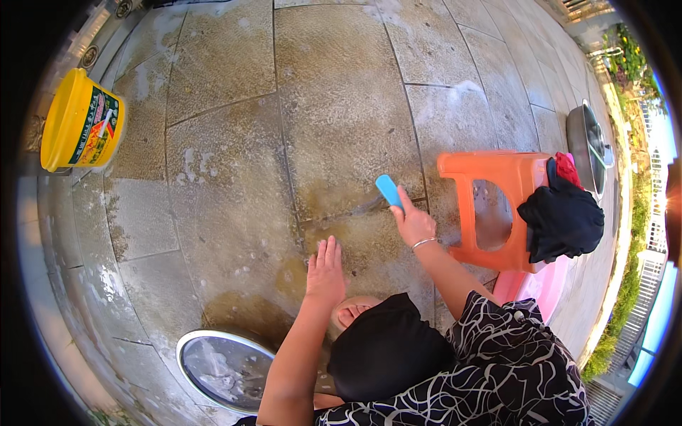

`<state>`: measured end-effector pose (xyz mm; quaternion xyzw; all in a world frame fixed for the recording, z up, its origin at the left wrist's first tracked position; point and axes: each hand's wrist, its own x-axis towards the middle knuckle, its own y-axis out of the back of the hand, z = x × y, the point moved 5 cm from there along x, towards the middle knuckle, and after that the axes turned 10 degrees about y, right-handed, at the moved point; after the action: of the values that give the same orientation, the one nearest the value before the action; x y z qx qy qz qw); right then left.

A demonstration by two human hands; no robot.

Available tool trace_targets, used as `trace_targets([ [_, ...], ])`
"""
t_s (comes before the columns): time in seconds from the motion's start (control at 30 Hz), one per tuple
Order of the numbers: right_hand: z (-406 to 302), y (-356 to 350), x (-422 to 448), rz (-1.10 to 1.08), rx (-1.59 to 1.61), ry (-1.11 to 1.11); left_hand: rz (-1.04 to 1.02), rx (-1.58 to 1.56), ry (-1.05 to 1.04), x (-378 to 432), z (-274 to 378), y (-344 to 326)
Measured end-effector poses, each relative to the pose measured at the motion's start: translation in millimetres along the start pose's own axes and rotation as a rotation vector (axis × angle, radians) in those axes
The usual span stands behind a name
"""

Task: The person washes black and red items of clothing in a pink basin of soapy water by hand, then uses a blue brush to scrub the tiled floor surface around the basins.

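Note:
My right hand (415,226) grips a light-blue plastic tool (389,190), perhaps a brush; its underside is hidden, so bristles cannot be seen. It is held over wet stone paving (351,144) near a joint between slabs. My left hand (326,271) is stretched out flat with nothing in it, low over the paving; whether the palm touches is unclear. Close by the left wrist, one of my feet (354,314) shows beside my black-clothed knee (391,346). Patches of foam and brownish wetness lie on the slabs.
An orange plastic stool (469,213) lies on its side at right, with black cloth (565,218) and red cloth (569,169) against it. Behind are a metal basin (583,144) and a pink basin (549,287). A basin of soapy water (226,373) is lower left; a yellow bucket (80,122), upper left.

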<state>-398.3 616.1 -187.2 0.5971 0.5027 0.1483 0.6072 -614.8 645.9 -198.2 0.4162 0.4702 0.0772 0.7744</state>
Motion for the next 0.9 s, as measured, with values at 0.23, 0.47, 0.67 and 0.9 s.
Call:
trace_targets([
  [0.23,3,25,70,0.224,-0.071,-0.076,0.029,-0.022,-0.036,4,13,2],
  [0.47,30,43,93,0.183,-0.120,-0.013,0.001,-0.062,-0.048,2,8,5],
  [0.67,-13,12,70,0.105,-0.093,0.100,0.057,-0.056,-0.048,3,2,1],
  [0.9,71,13,-27,0.113,-0.134,-0.031,-0.032,-0.047,-0.040,3,8,5],
])
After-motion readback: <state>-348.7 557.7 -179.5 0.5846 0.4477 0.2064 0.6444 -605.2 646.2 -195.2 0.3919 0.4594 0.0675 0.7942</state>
